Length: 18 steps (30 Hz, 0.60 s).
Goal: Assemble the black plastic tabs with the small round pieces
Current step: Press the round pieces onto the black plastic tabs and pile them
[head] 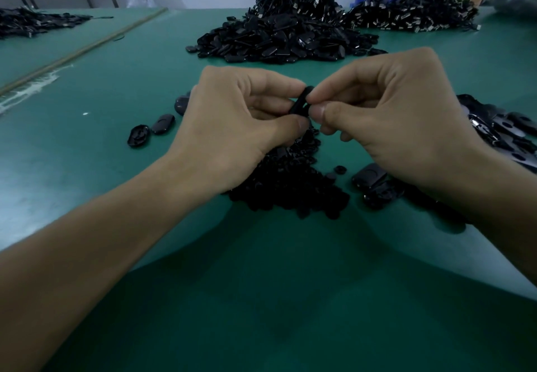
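Both hands meet above the green table (261, 299) on one black plastic tab (302, 101). My left hand (232, 121) pinches the tab between thumb and forefinger. My right hand (389, 116) pinches the same tab from the right with thumb and forefinger; whether a small round piece sits under those fingertips is hidden. Just below the hands lies a heap of small round pieces (290, 188). Two loose round pieces (340, 169) lie beside the heap.
A large pile of black tabs (279, 37) sits behind the hands, with a cable pile (412, 11) at the back right. Two tabs (151, 130) lie left of my left hand. More tabs (499, 127) lie at the right edge, others (372, 180) under my right wrist.
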Each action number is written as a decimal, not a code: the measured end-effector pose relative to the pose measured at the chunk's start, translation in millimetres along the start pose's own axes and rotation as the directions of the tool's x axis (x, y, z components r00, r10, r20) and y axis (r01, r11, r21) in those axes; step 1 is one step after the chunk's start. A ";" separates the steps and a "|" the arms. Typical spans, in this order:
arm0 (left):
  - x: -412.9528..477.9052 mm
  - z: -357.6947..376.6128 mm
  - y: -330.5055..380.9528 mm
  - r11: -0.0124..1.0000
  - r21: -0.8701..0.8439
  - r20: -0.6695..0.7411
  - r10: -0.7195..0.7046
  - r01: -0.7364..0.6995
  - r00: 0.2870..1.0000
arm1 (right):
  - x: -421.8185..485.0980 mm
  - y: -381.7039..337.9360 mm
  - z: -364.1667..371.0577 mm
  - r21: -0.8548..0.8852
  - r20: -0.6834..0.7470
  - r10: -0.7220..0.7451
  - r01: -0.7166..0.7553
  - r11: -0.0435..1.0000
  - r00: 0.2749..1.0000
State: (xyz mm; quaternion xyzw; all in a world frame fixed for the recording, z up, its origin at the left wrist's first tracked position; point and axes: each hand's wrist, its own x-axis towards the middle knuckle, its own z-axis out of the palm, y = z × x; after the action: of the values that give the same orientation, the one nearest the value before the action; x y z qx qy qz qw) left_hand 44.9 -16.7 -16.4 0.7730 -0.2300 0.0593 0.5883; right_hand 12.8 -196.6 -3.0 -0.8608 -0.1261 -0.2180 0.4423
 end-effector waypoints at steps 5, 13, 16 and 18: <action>-0.9 0.8 0.7 1.000 -0.016 0.011 0.015 -0.015 1.000 | -0.6 -3.0 -0.4 -0.016 0.012 -0.004 0.004 1.000 1.000; -4.1 2.6 2.7 0.992 0.106 0.061 0.061 -0.067 0.996 | -4.8 -7.0 1.3 -0.129 -0.001 -0.032 0.032 0.991 0.999; -5.5 3.6 2.9 0.981 0.172 0.048 0.080 -0.088 0.996 | -6.1 -7.1 2.4 -0.166 -0.017 -0.041 0.037 0.985 0.999; -5.9 4.2 2.9 0.971 0.213 0.040 0.099 -0.106 0.994 | -6.8 -7.6 3.6 -0.188 -0.015 -0.057 0.053 0.981 0.998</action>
State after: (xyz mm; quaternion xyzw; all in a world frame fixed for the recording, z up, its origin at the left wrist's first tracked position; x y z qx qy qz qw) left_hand 37.8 -19.6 -17.3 0.8200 -0.2705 0.1028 0.4939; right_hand 4.7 -189.4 -2.8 -0.8925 -0.1244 -0.2498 0.3544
